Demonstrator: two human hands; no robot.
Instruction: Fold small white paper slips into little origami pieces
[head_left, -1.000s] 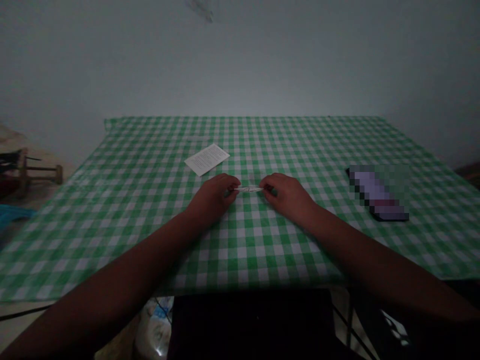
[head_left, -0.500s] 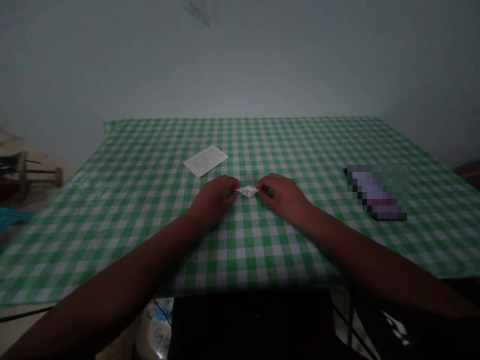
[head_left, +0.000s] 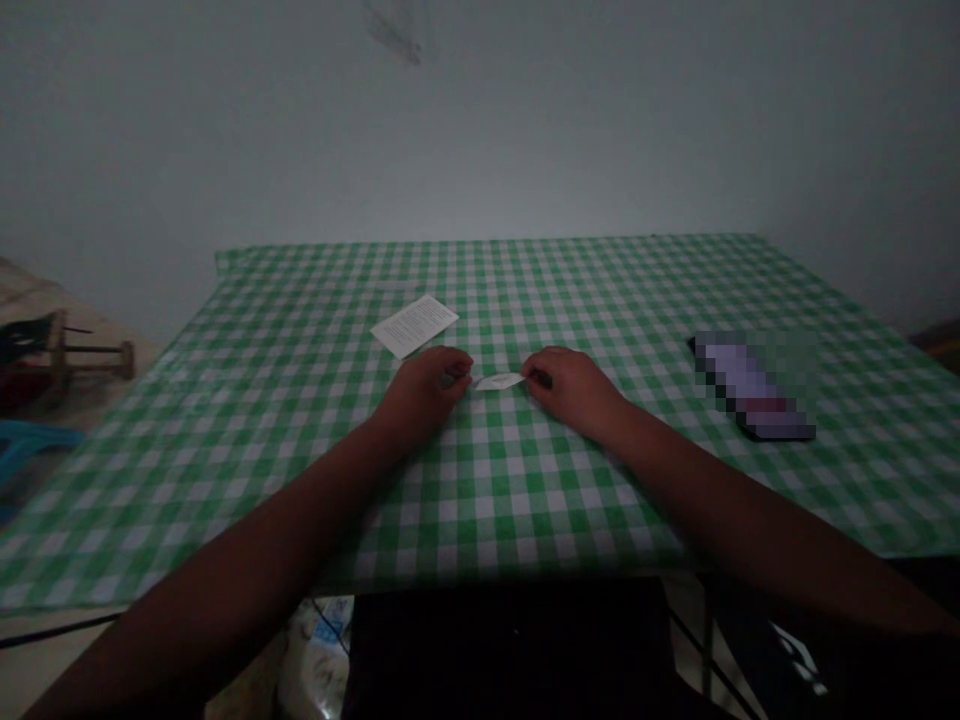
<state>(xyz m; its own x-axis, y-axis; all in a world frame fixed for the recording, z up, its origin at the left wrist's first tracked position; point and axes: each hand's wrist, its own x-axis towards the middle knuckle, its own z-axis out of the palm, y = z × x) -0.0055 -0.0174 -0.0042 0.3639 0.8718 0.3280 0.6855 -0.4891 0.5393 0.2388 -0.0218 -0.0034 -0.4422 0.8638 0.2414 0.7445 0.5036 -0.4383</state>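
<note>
A small folded piece of white paper (head_left: pixel 499 382) with faint grey marks spans the gap between my hands, just above the cloth. My left hand (head_left: pixel 429 388) is closed in a pinch at the paper's left tip; the exact contact is hard to see in the dim light. At the other end, my right hand (head_left: pixel 568 385) pinches the right tip between thumb and fingers. Beyond my left hand lies a flat white sheet with printed text (head_left: pixel 415 326).
A green and white checked tablecloth (head_left: pixel 480 480) covers the table. To the right lies a phone-like dark object (head_left: pixel 750 388), blurred by pixels. A pale wall (head_left: pixel 480 130) stands behind the table. On the floor at left are a wooden stool (head_left: pixel 94 350) and something blue plastic (head_left: pixel 30 445).
The paper between my hands has gone from a diamond shape to a narrower, flatter strip. My hands have moved slightly apart. The camera view has shifted a little.
</note>
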